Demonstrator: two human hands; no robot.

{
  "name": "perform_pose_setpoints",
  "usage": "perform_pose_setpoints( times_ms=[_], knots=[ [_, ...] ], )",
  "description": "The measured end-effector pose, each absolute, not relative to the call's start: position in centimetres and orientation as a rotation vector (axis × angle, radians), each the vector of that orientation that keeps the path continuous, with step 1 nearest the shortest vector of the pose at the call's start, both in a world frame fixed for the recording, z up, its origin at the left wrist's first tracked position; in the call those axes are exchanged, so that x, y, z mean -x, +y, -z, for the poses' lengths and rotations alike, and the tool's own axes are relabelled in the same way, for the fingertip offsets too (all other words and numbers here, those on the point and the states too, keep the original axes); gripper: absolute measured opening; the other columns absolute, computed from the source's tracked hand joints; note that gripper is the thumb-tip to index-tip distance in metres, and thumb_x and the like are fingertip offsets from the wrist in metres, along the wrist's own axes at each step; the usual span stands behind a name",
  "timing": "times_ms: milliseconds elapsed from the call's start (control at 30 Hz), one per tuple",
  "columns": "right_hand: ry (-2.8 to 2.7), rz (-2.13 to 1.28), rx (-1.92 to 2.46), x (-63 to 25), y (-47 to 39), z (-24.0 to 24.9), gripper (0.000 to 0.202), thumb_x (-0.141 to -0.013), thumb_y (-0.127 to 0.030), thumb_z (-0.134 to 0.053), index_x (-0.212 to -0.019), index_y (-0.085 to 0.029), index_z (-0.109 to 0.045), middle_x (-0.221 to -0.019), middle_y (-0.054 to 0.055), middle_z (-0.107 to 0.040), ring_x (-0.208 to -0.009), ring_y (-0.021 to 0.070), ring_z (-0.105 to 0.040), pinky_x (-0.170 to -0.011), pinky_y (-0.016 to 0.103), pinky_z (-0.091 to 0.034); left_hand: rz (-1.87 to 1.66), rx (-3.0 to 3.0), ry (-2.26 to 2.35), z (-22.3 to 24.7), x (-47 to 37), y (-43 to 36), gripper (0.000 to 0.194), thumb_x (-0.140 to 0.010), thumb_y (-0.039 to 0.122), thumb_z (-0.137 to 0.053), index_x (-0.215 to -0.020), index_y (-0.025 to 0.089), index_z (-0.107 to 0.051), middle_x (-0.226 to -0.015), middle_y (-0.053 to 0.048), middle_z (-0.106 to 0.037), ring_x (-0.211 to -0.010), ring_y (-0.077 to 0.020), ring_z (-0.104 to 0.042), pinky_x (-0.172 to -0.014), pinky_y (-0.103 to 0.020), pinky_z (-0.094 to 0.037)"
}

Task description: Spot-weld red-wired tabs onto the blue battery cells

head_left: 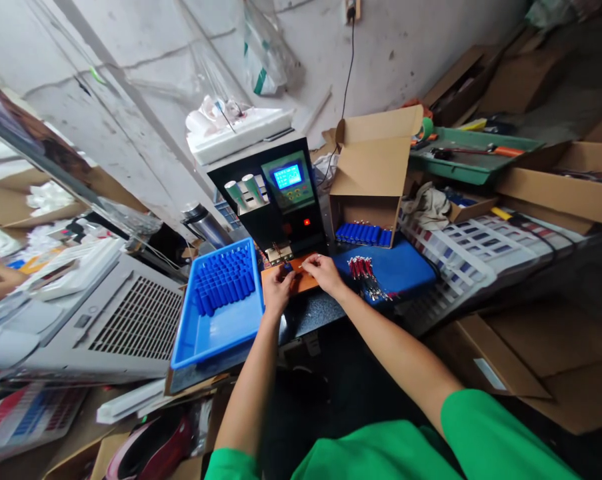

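Observation:
My left hand (279, 288) is closed around a blue cylindrical battery cell (287, 267), mostly covered by the fingers, over the orange work plate (308, 283). To its right, my right hand (325, 273) makes a pinch at the same plate. A tiny pale piece shows at those fingertips, too small to name. Just behind the hands are the metal electrodes (279, 254) of a black spot welder (295, 230) with a lit blue screen (287, 176). Left of my hands stands a blue tray (231, 333) with many blue cells (225, 280) in rows.
Red and black wire leads (363, 270) lie in a bundle on a blue surface (405, 267) at right. Behind them, an open cardboard box (368, 177) holds more blue cells. A steel flask (208, 225) stands behind the tray. Farther right is a green tool tray (475, 170).

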State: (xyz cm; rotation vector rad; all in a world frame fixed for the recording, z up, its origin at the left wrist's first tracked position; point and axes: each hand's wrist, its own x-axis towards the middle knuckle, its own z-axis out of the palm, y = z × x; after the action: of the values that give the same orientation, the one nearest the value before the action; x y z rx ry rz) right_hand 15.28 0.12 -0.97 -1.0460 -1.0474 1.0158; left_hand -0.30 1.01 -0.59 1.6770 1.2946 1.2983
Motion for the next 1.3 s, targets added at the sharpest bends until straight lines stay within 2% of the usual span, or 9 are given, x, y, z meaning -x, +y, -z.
perform_pose_setpoints(
  times_ms=[300,633,1300],
  knots=[
    [-1.022,-1.101,1.037,-13.9,1.8,1.0,0.015,-0.072,-0.034,-0.065,-0.068,-0.019,-0.063,-0.065,0.002,-0.065,-0.064,0.018,-0.062,-0.063,0.028,-0.049,-1.328,-1.645,1.303,1.6,-0.1,0.7,0.031,-0.08,0.039,-0.071,-0.101,0.017,-0.074,-0.091,-0.006,-0.075,-0.081,-0.0181,-0.067,-0.078,-0.03,-0.053],
    [-1.175,-0.978,1.159,-12.9,2.6,1.9,0.017,-0.078,-0.036,-0.066,-0.077,-0.019,-0.071,-0.077,0.003,-0.073,-0.075,0.0206,-0.067,-0.071,0.028,-0.05,-1.325,-1.666,1.321,2.2,0.0,0.6,0.033,-0.084,0.039,-0.068,-0.107,0.017,-0.073,-0.086,-0.004,-0.073,-0.072,-0.0151,-0.063,-0.068,-0.026,-0.049],
    [-1.19,-0.971,1.184,-12.8,2.4,1.7,0.017,-0.081,-0.038,-0.071,-0.082,-0.021,-0.073,-0.083,0.005,-0.076,-0.082,0.0227,-0.07,-0.072,0.029,-0.052,-1.302,-1.625,1.341,2.4,-0.1,0.4,0.036,-0.085,0.041,-0.067,-0.111,0.017,-0.073,-0.086,-0.005,-0.073,-0.073,-0.0153,-0.064,-0.071,-0.026,-0.051]
  ],
)
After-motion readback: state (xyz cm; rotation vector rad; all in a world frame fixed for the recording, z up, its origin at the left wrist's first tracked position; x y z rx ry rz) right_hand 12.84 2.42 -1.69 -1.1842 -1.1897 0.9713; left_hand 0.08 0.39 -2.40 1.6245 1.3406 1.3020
